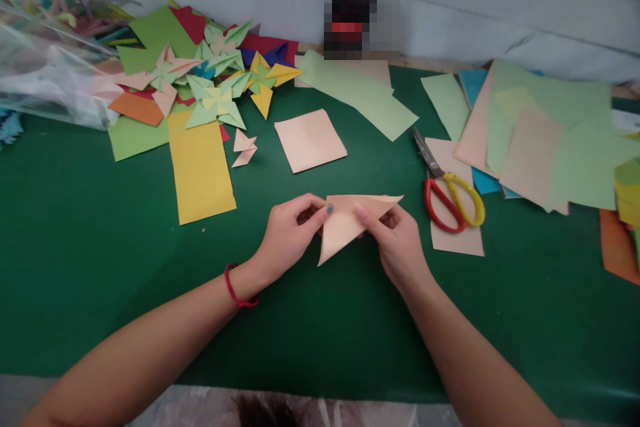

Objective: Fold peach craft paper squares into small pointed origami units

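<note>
Folded sheet (343, 217): two-sided pinch

Over the surface (320, 333), its left corner is pinched by the left hand (295, 223), its slanted edge by the right hand (403, 240), both closed to paper thickness. Edges are best aligned before pressing. Beyond, a square (310, 140) is seen; farther, stars (217, 103) are piled.

The one view looks from the wearer's head, above the near edge of the green table (90, 253), facing forward and down across it. It is near enough that the table runs out of frame on both sides, while the left hand (287, 233) and right hand (403, 243) fall over its middle and a pale surface (490, 13) shows beyond its far edge.
</note>
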Motion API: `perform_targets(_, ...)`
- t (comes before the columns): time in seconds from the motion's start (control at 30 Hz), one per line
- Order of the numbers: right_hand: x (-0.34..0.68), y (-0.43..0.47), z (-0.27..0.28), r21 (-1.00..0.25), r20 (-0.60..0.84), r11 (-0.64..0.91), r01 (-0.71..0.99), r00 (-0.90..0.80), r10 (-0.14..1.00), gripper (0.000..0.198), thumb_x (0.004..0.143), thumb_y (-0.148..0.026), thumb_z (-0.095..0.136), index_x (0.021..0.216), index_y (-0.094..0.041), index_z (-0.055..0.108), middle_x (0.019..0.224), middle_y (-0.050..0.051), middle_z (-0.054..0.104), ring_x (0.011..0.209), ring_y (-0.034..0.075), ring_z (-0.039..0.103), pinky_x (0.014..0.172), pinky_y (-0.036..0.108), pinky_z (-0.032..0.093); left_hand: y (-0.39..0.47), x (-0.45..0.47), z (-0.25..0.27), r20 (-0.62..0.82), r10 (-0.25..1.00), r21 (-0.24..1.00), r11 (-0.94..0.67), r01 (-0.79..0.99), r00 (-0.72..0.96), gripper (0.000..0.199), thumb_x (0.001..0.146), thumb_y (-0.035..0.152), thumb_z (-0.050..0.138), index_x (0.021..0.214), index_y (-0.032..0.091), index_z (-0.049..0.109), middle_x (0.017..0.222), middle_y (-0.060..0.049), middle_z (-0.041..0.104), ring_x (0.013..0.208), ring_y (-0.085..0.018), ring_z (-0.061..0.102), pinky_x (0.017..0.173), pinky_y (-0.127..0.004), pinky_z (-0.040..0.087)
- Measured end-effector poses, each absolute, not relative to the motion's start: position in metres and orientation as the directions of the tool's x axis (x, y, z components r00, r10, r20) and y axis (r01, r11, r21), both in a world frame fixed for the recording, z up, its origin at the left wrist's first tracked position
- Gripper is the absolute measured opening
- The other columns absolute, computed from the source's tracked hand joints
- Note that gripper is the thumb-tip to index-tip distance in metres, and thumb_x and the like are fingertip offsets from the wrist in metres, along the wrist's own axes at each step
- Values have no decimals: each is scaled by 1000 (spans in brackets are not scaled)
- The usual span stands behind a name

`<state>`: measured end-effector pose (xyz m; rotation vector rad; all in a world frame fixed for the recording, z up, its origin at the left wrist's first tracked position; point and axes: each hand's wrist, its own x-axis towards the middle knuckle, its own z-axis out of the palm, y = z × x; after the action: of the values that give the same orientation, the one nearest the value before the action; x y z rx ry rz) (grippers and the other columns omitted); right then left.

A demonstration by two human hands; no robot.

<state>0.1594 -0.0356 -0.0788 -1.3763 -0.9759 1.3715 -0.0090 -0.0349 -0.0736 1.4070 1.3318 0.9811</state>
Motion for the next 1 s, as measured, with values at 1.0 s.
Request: perform_targets(1.0,161,-37,-69,-937,-338,-316,149,-166,926,27,73,-41,66,75,-14,62,58,2,66,47,11,58,42,20,46,-34,-10,-73,-33,999,976,26,216,29,15,83,29,56,74,17,60,66,2,58,58,-8,52,52,-18,41)
